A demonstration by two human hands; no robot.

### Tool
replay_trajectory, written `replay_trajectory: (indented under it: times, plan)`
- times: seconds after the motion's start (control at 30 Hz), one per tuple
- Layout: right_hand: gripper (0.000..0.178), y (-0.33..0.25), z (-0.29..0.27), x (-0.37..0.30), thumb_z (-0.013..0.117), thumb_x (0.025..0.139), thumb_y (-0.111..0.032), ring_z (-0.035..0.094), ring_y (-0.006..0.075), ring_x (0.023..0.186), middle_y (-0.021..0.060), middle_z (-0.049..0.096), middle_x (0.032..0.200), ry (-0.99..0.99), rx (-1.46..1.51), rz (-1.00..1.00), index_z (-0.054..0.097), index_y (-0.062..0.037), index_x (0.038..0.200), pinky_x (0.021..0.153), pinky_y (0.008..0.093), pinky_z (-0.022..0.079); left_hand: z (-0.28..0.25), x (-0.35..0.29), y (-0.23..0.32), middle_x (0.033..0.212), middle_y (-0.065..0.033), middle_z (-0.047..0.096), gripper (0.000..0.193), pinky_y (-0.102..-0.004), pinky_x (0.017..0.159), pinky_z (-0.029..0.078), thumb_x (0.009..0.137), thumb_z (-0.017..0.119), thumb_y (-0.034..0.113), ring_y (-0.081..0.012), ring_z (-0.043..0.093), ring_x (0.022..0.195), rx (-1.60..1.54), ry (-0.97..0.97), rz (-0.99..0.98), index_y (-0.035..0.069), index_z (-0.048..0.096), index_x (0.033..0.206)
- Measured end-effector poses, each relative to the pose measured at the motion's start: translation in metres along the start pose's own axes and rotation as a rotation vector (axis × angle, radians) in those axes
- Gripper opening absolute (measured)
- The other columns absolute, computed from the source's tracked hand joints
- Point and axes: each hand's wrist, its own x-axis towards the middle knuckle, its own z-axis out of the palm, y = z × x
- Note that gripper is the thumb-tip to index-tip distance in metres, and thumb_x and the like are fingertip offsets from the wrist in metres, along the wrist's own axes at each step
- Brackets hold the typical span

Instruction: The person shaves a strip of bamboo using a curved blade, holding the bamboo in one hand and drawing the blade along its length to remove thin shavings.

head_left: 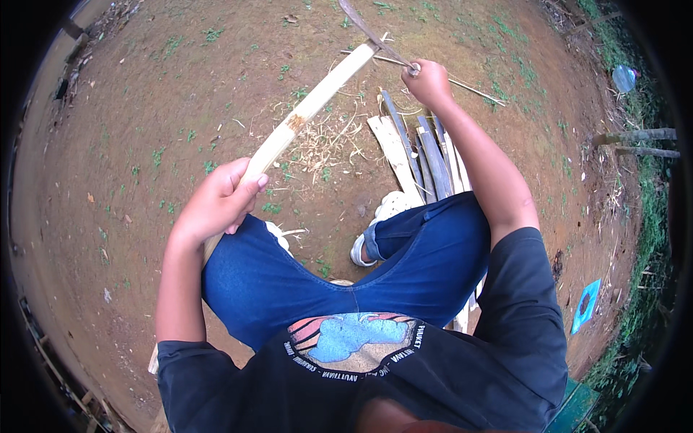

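Note:
My left hand (222, 197) is closed around the lower part of a long pale strip of wood or bamboo (317, 97), near my left knee. The strip slants up and away to the right, with a brown patch partway along it. My right hand (427, 81), arm stretched forward, grips the handle of a machete (359, 22). Its long, dark, slightly curved blade crosses the strip's far end, seemingly touching it. Thin curled shavings (328, 143) lie scattered on the ground below the strip.
By my right leg lies a bundle of grey and pale slats (432, 160), partly under my thigh. A thin stick (473, 88) lies beyond it. Off to the right are a clear plastic bottle (624, 78), wooden poles (635, 136) and a blue packet (585, 306) on bare earth.

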Motion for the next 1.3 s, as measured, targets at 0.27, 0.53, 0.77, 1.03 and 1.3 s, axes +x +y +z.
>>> replay_trajectory:
  times: [0.27, 0.53, 0.77, 1.03, 1.3]
  plan:
    - [0.025, -0.027, -0.01, -0.02, 0.07, 0.083, -0.028, 0.068, 0.0345, 0.075, 0.0167, 0.07, 0.079, -0.08, 0.193, 0.108, 0.072, -0.0046, 0.09, 0.071, 0.0433, 0.054, 0.002, 0.0, 0.004, 0.053, 0.0054, 0.041, 0.021, -0.0226, 0.034, 0.029, 0.104, 0.051, 0.022, -0.0038, 0.035, 0.036, -0.045, 0.044, -0.026, 0.007, 0.05, 0.09]
    - [0.015, -0.046, 0.024, -0.043, 0.067, 0.082, -0.019, 0.067, 0.0343, 0.079, 0.0163, 0.068, 0.083, -0.257, 0.095, -0.183, 0.069, -0.0045, 0.08, 0.077, 0.0445, 0.054, 0.008, -0.001, 0.005, 0.056, 0.0055, 0.042, 0.021, -0.023, 0.034, 0.029, 0.104, 0.051, 0.022, -0.0036, 0.036, 0.037, 0.082, 0.096, -0.036, 0.007, 0.051, 0.089]
    - [0.015, -0.04, 0.028, -0.034, 0.064, 0.084, -0.02, 0.069, 0.0335, 0.08, 0.016, 0.07, 0.085, -0.304, 0.089, -0.077, 0.07, -0.0061, 0.084, 0.079, 0.0456, 0.055, 0.007, 0.004, 0.002, 0.057, 0.0051, 0.044, 0.019, -0.0228, 0.034, 0.029, 0.103, 0.051, 0.021, -0.0035, 0.037, 0.037, 0.084, 0.1, -0.062, 0.006, 0.052, 0.091]
    - [0.015, -0.022, 0.029, -0.009, 0.064, 0.082, -0.021, 0.069, 0.0343, 0.084, 0.0153, 0.071, 0.082, -0.219, -0.033, -0.132, 0.07, -0.0078, 0.08, 0.082, 0.0451, 0.055, 0.009, 0.008, 0.0, 0.057, 0.005, 0.043, 0.019, -0.0219, 0.034, 0.029, 0.104, 0.051, 0.021, -0.0033, 0.035, 0.037, 0.064, 0.11, -0.037, 0.005, 0.052, 0.093]
    - [0.015, -0.036, 0.037, -0.023, 0.067, 0.084, -0.023, 0.07, 0.0321, 0.085, 0.015, 0.071, 0.086, -0.239, 0.088, -0.181, 0.07, -0.0084, 0.083, 0.083, 0.0462, 0.054, 0.006, 0.0, 0.006, 0.059, 0.0052, 0.045, 0.017, -0.0218, 0.035, 0.03, 0.102, 0.053, 0.021, -0.0027, 0.038, 0.04, -0.004, 0.108, -0.047, 0.005, 0.052, 0.095]
